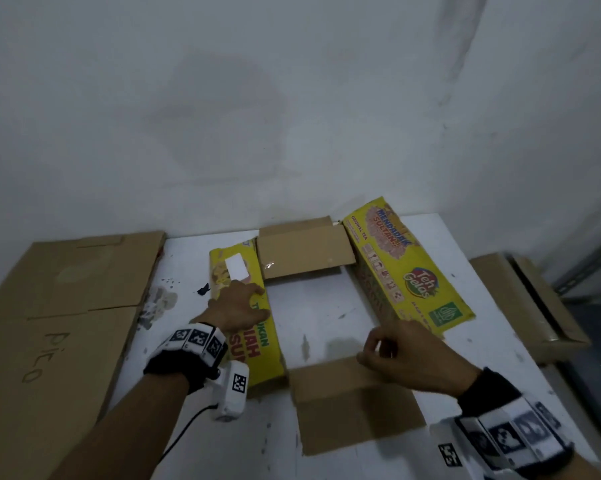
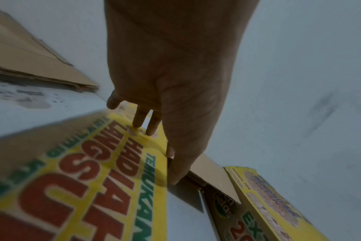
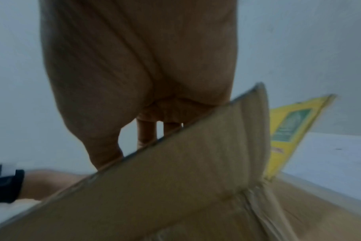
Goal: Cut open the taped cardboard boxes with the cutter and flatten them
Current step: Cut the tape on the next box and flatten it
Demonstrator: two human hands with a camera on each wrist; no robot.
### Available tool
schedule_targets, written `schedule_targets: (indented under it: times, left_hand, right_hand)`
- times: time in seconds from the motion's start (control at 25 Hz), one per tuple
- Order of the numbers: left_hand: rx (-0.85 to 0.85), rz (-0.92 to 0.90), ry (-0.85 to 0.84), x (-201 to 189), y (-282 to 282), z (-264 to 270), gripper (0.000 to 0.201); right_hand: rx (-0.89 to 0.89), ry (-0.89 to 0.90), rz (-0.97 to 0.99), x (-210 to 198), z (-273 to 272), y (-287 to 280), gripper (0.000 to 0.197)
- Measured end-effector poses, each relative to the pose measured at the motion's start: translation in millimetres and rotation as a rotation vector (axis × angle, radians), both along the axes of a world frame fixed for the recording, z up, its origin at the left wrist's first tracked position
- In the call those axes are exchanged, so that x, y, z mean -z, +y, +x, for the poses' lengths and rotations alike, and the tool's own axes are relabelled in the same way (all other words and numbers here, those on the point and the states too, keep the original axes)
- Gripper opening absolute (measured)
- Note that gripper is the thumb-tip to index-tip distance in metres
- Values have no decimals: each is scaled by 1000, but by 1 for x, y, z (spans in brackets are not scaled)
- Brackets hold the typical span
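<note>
A yellow printed cardboard box (image 1: 406, 271) lies opened on the white table (image 1: 313, 306), with its flaps spread and the bare tabletop showing through its middle. My left hand (image 1: 247, 292) presses with straight fingers on the left yellow panel (image 1: 257, 344), thumb at its inner edge; the left wrist view shows the same hand (image 2: 155, 124) on that panel (image 2: 93, 187). My right hand (image 1: 375, 348) grips the top edge of the near brown flap (image 1: 347, 407), thumb in front and fingers behind, as the right wrist view shows for the hand (image 3: 134, 146) and the flap (image 3: 175, 187). No cutter is in view.
Flattened brown cardboard (image 1: 67, 306) lies on the left, overlapping the table's edge. Another brown box (image 1: 527, 299) sits off the table's right side. The far brown flap (image 1: 302, 251) lies close to the white wall. A white label (image 1: 236, 268) is stuck on the left panel.
</note>
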State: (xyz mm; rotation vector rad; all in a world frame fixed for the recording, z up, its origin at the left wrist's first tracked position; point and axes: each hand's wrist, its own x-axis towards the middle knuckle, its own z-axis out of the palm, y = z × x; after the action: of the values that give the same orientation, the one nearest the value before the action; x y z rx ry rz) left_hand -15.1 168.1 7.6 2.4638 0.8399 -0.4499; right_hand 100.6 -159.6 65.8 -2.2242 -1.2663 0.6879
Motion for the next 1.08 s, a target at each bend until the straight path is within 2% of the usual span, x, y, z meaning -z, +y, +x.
schedule_targets:
  times: [0.08, 0.2, 0.32, 0.48, 0.72, 0.8, 0.88, 1.08]
  left_hand:
    - [76, 68, 30, -5, -7, 18, 65]
    - [200, 80, 128, -15, 1, 48, 62]
    - [311, 109, 200, -26, 12, 74, 65]
    - [358, 152, 176, -24, 12, 99, 81]
    - [273, 326, 205, -13, 6, 111, 106]
    - [241, 341, 230, -10, 7, 117, 114]
    - [221, 357, 257, -9, 10, 122, 122]
    - [337, 410, 290, -12, 19, 134, 139]
  right_hand:
    - [-1, 52, -54, 29, -3, -17, 24]
    - [83, 210, -21, 63, 2, -27, 20]
    - [151, 192, 7, 74, 10, -23, 19]
    - [210, 112, 92, 85, 4, -19, 18]
    - [359, 157, 152, 71, 6, -21, 28]
    - [449, 121, 192, 62, 18, -17, 35]
    - [480, 79, 231, 56, 33, -14, 31]
    - [485, -9, 327, 47, 54, -8, 24]
